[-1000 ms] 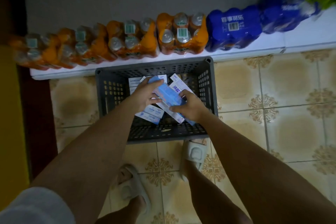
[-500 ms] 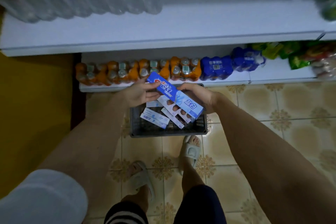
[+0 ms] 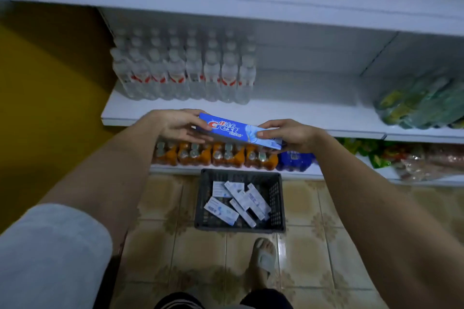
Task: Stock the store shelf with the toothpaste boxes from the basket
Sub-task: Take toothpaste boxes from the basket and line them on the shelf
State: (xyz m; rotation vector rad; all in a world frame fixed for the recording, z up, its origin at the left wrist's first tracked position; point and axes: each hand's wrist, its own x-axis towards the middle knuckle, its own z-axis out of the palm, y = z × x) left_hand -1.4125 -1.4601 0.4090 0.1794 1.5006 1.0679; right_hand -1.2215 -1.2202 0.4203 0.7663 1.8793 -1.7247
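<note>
A blue toothpaste box [image 3: 238, 131] is held level between both hands, in front of the edge of the white middle shelf [image 3: 301, 113]. My left hand [image 3: 179, 126] grips its left end and my right hand [image 3: 288, 134] pinches its right end. Below on the tiled floor stands the dark grey basket [image 3: 277, 198], with several white and blue toothpaste boxes [image 3: 238, 202] lying loose inside.
Water bottles [image 3: 183, 70] fill the left of the middle shelf; snack bags [image 3: 421, 103] lie at its right. Bare shelf surface lies between them. Orange drink packs [image 3: 213, 154] and a blue pack [image 3: 295, 159] sit on the bottom shelf. My sandalled foot [image 3: 263, 258] stands near the basket.
Both hands lifted the blue box out of the basket and up to the level of the middle shelf. The view tilted up from the floor to the shelves.
</note>
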